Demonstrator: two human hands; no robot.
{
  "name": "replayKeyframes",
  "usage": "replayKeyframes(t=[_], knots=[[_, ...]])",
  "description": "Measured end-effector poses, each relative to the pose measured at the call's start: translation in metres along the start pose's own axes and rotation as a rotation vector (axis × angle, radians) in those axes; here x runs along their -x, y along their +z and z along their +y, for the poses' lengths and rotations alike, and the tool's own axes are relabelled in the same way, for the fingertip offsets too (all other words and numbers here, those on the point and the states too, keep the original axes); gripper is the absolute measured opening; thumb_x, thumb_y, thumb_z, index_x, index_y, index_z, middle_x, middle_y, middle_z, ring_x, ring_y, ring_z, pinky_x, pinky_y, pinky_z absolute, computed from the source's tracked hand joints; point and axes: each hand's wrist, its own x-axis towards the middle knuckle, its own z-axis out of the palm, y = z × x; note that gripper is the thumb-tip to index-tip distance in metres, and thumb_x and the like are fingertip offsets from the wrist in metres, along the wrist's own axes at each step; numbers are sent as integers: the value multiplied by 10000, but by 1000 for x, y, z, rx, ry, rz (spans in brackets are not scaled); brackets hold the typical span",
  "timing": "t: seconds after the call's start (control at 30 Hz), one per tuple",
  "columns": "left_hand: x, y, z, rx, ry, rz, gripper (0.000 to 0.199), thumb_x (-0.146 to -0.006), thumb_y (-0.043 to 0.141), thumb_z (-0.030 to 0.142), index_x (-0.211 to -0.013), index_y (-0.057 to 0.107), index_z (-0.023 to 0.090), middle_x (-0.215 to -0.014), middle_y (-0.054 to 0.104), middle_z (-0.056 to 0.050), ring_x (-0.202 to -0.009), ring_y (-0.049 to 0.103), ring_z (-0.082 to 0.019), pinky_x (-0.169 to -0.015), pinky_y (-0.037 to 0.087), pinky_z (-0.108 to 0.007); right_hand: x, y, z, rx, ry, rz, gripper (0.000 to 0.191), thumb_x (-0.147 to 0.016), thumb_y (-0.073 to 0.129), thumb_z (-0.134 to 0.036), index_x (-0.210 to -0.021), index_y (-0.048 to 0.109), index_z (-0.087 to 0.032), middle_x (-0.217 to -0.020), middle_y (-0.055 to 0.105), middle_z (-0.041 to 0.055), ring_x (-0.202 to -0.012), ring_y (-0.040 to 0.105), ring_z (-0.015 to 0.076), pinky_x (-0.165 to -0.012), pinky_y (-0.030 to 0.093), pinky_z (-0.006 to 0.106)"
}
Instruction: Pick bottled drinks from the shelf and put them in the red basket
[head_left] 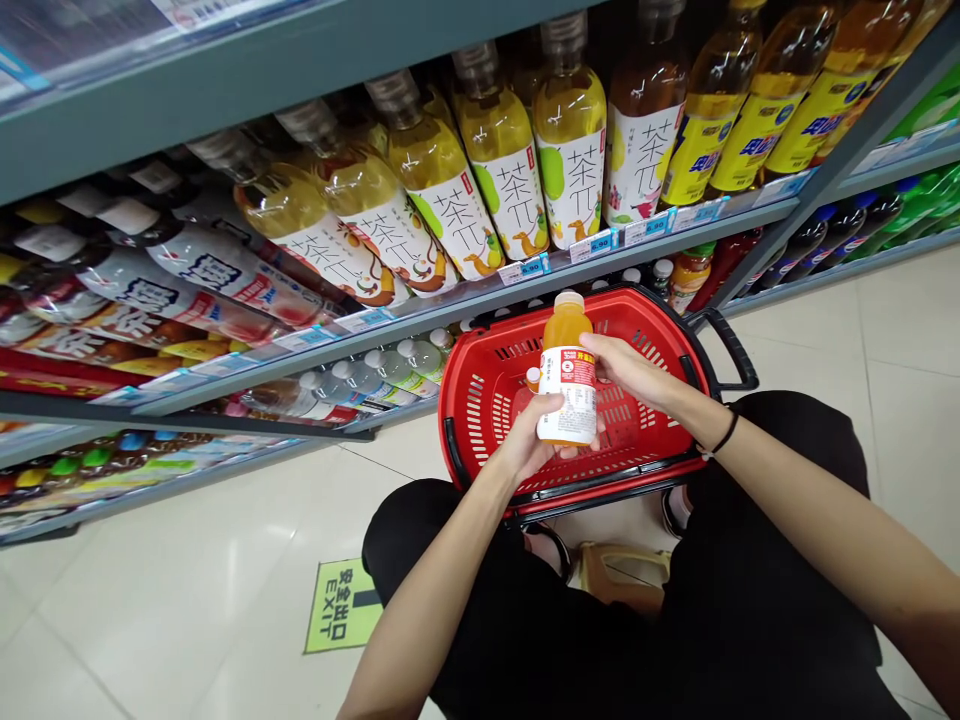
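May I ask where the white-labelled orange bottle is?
Head view, right of centre: the bottle is between left hand and right hand, over the red plastic basket.

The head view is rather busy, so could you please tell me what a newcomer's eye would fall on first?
Probably the bright red basket, in front of the person's knees. Over it, the left hand and right hand hold a white-capped bottle of orange drink. A yellow-green EXIT sign stands out on the pale floor, left of the knees.
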Motion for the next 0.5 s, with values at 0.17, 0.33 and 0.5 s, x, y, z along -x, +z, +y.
replayKeyframes(t=[0.17, 0.33, 0.5], knots=[[-6, -6, -5, -74, -18, -34, 762, -751, 817, 524, -1361, 614, 114, -1147, 780, -204, -981, 780, -346, -635, 553, -313, 7, 7, 5, 35, -84, 100, 521, -777, 895, -561, -1097, 698, -200, -1084, 759, 74, -949, 708, 235, -837, 617, 385], [-12, -21, 9, -269, 159, 80, 601, -791, 815, 391, -1323, 657, 162, -1385, 704, -151, -1322, 663, -318, -1119, 532, -441, 16, 15, 13, 153, -262, 233, 654, -744, 942, -426, -1277, 607, -245, -1297, 725, 100, -1162, 700, 284, -1068, 571, 496], [-9, -33, 19, -468, 409, 63, 623, -836, 758, 324, -1427, 595, 210, -1567, 576, -135, -1482, 533, -295, -1247, 429, -455, 19, 16, 19, 509, -369, 335, 737, -725, 932, -391, -1365, 590, -261, -1338, 699, 124, -1193, 668, 345, -1076, 518, 581]])
